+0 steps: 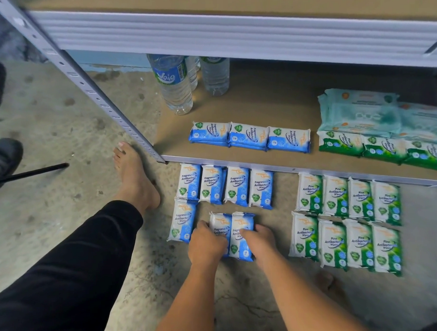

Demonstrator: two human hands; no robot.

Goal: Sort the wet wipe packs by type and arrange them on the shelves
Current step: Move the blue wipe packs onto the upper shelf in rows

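Bare forearms [303, 288] are leading up to the left grip [207, 243] and right grip [259, 242], both clasping a pair of blue packs [242, 224] lying side by side on the floor [62, 126]. Just left of the left grip a single blue pack [182, 222] is lying; beyond the grips a row of four blue packs [225, 187] is lying, and further beyond three blue packs [248, 138] are sitting on the shelf [247, 107]. Green Pine packs [348, 225] are lying right of the right grip.
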